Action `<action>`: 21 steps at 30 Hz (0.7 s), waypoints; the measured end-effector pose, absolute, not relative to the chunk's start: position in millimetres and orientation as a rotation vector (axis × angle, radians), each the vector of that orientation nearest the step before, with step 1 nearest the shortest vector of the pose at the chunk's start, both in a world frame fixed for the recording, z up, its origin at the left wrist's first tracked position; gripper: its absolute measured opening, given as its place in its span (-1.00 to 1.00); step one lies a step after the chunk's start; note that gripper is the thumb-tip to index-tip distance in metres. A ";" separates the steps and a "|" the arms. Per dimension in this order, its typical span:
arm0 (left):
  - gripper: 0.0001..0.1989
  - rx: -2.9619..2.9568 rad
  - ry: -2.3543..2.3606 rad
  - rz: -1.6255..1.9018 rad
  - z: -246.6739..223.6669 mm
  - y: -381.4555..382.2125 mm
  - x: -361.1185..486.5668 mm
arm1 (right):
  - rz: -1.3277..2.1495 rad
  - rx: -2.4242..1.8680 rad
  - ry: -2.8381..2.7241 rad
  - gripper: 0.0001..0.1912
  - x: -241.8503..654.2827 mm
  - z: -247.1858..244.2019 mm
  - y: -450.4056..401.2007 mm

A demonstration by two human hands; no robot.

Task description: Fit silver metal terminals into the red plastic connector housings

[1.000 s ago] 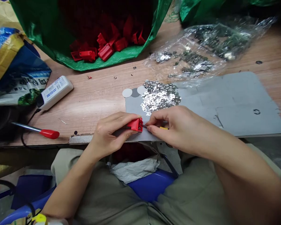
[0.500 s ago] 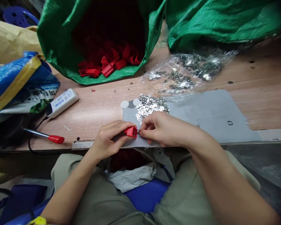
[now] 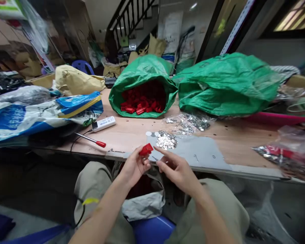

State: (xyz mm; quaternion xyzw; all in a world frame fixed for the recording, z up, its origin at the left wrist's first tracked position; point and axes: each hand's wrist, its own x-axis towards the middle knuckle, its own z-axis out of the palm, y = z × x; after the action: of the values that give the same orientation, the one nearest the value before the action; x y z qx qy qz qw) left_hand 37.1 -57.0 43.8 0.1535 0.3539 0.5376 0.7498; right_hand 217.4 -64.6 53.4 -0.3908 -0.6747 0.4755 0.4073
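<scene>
My left hand grips a small red plastic housing between thumb and fingers, raised over the table's front edge. Close by on the right is my right hand, its index finger stretched toward the housing. A thin, dark metal tool pokes out by the right thumb, held in that hand; most of it is hidden, so its kind is unclear. Beyond both hands, a pile of small shiny metal pieces lies on a grey sheet.
A green woven sack lies open at the back, with many red housings inside. Behind the pile is a clear bag of metal pieces. A red-handled tool and a white device lie left. A white sack hangs below the edge.
The view has tilted up, showing more of the room. My left hand has lifted and turned the red housing; my right hand has drawn back from it, index finger now extended.
</scene>
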 end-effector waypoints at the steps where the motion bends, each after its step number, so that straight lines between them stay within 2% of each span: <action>1: -0.79 0.306 0.751 1.135 48.8 -69.4 38.8 | 1.126 -0.981 -1.723 -0.50 212.0 56.1 -79.9; 7: -0.71 0.196 0.653 0.990 71.3 -131.3 39.1 | 0.865 -0.999 -1.736 -0.59 203.1 71.8 -137.7; 12: -0.67 0.374 0.606 0.998 67.2 -167.7 38.4 | 0.745 -0.996 -1.805 -0.63 206.1 79.7 -162.6; 16: -0.52 0.532 0.585 1.025 49.3 -189.2 40.2 | 0.811 -1.038 -1.706 -0.65 202.8 71.1 -188.1; 18: -0.42 0.569 0.613 1.003 40.0 -196.0 41.8 | 0.891 -1.067 -1.601 -0.61 201.8 62.1 -200.3; 21: -0.38 0.637 0.650 0.962 31.6 -201.7 45.1 | 0.990 -1.108 -1.464 -0.52 204.0 47.3 -212.6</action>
State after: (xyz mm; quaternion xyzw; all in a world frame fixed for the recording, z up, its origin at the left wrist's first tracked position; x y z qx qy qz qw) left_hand 45.1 -201.7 31.6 0.2957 0.3018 0.4468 0.7886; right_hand 204.0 -212.6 47.3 -0.4589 -0.6063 0.4100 0.5037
